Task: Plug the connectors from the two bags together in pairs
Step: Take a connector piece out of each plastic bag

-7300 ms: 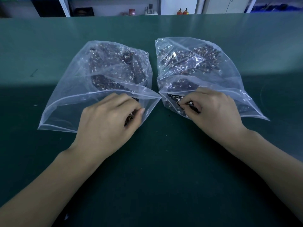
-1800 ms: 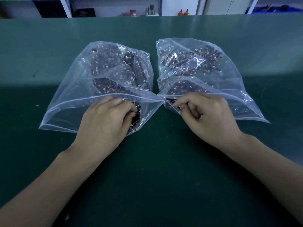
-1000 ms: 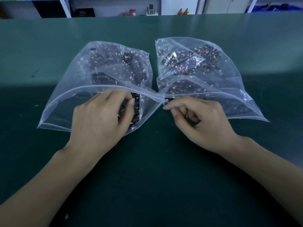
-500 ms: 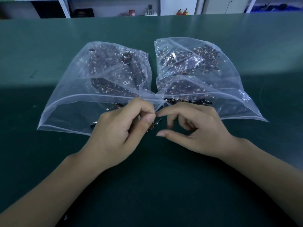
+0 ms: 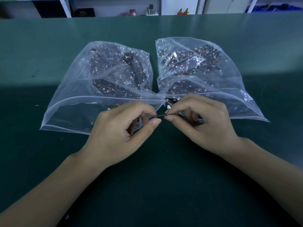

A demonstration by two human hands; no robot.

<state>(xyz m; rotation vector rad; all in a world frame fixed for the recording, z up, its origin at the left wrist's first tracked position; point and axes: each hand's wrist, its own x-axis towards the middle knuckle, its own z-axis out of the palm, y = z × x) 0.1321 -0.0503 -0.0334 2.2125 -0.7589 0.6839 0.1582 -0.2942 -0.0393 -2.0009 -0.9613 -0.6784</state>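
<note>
Two clear plastic bags lie side by side on the green table, mouths toward me: the left bag and the right bag, each full of small dark-wired connectors with white plugs. My left hand and my right hand meet in front of the bag mouths. Between their fingertips runs a thin wired connector with a white plug at its upper end. My right thumb and forefinger pinch it near the plug; my left fingers pinch the dark wire end. Whether this is one piece or two joined pieces I cannot tell.
The green table stretches wide around the bags. Beyond its far edge stand white shelves with small items. A few loose connectors lie just inside the right bag's mouth.
Both hands have come out of the bags and moved together in front of them. A thin wired connector is now stretched between the fingertips of both hands.
</note>
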